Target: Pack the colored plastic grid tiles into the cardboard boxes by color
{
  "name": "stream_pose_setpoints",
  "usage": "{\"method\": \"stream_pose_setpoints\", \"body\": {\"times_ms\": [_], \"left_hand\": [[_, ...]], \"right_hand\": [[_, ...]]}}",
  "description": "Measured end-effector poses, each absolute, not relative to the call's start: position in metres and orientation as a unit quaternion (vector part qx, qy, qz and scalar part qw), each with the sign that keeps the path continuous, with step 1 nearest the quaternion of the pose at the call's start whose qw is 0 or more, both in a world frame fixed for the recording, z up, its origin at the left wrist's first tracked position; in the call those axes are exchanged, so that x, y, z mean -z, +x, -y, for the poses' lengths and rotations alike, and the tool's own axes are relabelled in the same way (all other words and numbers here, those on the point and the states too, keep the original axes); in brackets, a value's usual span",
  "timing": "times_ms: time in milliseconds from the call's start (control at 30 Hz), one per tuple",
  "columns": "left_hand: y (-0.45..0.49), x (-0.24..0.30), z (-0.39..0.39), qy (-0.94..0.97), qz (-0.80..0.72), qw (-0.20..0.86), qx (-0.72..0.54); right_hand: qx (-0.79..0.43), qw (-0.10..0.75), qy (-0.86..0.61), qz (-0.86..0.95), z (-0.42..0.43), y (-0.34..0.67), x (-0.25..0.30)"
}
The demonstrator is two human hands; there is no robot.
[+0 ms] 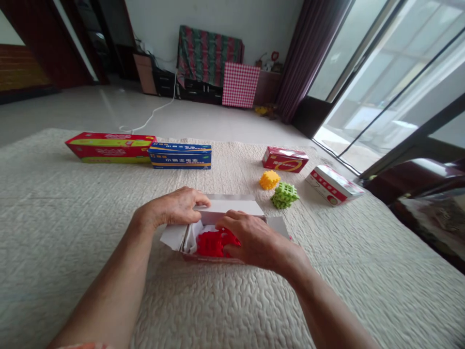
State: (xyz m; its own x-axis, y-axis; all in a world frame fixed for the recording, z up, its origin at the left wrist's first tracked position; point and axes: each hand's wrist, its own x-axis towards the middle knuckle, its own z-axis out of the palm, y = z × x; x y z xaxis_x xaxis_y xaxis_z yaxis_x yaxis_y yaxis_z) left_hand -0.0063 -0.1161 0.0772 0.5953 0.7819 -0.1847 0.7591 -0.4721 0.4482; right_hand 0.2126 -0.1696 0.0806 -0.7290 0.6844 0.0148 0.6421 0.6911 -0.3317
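One red openwork block (209, 244), possibly more than one piece, lying inside an open box (228, 205). Handling, by judgement: light, fairly stiff plastic; smooth but with ridges and gaps that give fingertips purchase; thin parts might snap or part if squeezed hard. Best taken across two opposite sides. Appearance: bright, even red, slotted surface; right portion hidden by the hand.

Right hand (256, 237): reaching in from the right, fingers bent over the far side of the red block, thumb at the near side, red plastic held between. Left hand (176, 207): at the box's far left corner, thumb and forefinger narrowly parted near the rim; firmness of hold cannot be told.

Container: pale thin card, flaps splayed, likely to flex; white lining (192, 236) bunched at its left end.

Beyond, to the right: one yellow block (269, 180) and one green block (285, 195), close together; one dark red box (285, 160); one white-and-red box (334, 185). Beyond, to the left: one blue box (180, 156), beside one long red-and-green box (112, 148). All on a cream quilted cover (218, 305).
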Motion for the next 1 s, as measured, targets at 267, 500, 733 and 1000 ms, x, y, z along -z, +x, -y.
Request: {"method": "stream_pose_setpoints", "body": {"times_ms": [267, 500, 733, 1000], "left_hand": [[-0.008, -0.076, 0.115, 0.858, -0.445, 0.255, -0.031], [-0.01, -0.072, 0.113, 0.866, -0.434, 0.246, -0.033], [-0.01, -0.07, 0.112, 0.869, -0.434, 0.234, -0.033], [-0.008, -0.075, 0.114, 0.867, -0.437, 0.238, -0.022]], "right_hand": [[-0.143, 0.043, -0.382, 0.912, 0.17, 0.222, -0.079], [-0.141, 0.007, -0.39, 0.91, 0.169, 0.235, -0.078], [-0.143, 0.008, -0.409, 0.901, 0.17, 0.237, -0.081], [-0.094, 0.179, -0.456, 0.866, 0.169, 0.296, -0.095]]}}
